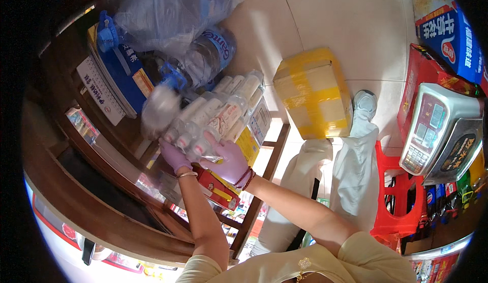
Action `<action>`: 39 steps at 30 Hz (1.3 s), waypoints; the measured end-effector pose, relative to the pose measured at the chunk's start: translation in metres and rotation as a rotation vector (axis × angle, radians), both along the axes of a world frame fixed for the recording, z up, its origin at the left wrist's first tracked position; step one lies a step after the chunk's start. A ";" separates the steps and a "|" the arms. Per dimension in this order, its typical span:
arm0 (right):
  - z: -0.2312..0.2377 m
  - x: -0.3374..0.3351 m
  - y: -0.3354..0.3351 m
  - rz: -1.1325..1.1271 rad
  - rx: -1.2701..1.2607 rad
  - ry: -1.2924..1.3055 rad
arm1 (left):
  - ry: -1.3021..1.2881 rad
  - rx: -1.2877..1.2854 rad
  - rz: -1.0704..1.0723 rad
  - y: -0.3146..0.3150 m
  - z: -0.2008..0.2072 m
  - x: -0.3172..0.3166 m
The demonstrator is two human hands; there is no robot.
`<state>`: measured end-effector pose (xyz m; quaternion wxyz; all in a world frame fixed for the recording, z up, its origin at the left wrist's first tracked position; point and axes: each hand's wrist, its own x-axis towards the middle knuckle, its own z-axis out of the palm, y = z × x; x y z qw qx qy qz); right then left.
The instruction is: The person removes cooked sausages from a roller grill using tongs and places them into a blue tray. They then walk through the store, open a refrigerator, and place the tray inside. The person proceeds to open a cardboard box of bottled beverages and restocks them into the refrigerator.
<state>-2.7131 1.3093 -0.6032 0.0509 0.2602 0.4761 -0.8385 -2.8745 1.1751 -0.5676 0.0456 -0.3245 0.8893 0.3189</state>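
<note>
A clear plastic-wrapped pack of white bottles with pinkish caps [223, 115] lies slantwise left of the middle, its capped end toward me. My left hand [175, 156], in a thin purple glove, is closed on the left corner of that end. With its thumb on top of the wrap, my right hand [230, 165], gloved alike, grips the near right corner. Parts of the fingers are hidden by the pack and film. A smeared whitish, see-through thing [161, 111] is just beyond my left hand. Beneath the pack show a yellow box [250, 148] and a red box [218, 189].
Large water bottles [211, 54] and a bulging clear plastic bag [168, 13] stand beyond the pack. A wooden shelf frame [101, 191] runs along the left. Right of my legs are a taped carton [312, 92], a red stool [394, 196] and a weighing scale [432, 130].
</note>
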 end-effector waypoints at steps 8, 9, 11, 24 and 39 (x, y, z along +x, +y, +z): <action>-0.001 0.009 -0.023 -0.063 0.147 0.025 | -0.011 -0.337 -0.184 0.003 0.005 0.017; 0.000 0.010 -0.024 -0.047 0.121 0.014 | -0.077 -0.306 -0.240 -0.004 0.009 0.019; 0.001 0.013 -0.024 -0.049 0.189 0.012 | -0.196 -0.395 -0.328 -0.015 0.014 0.025; 0.002 -0.003 -0.050 0.087 0.078 -0.040 | -0.332 -0.725 -0.451 -0.040 0.021 0.017; -0.073 0.062 -0.007 -0.255 0.558 -0.241 | 0.114 -0.212 -0.940 0.115 0.018 0.225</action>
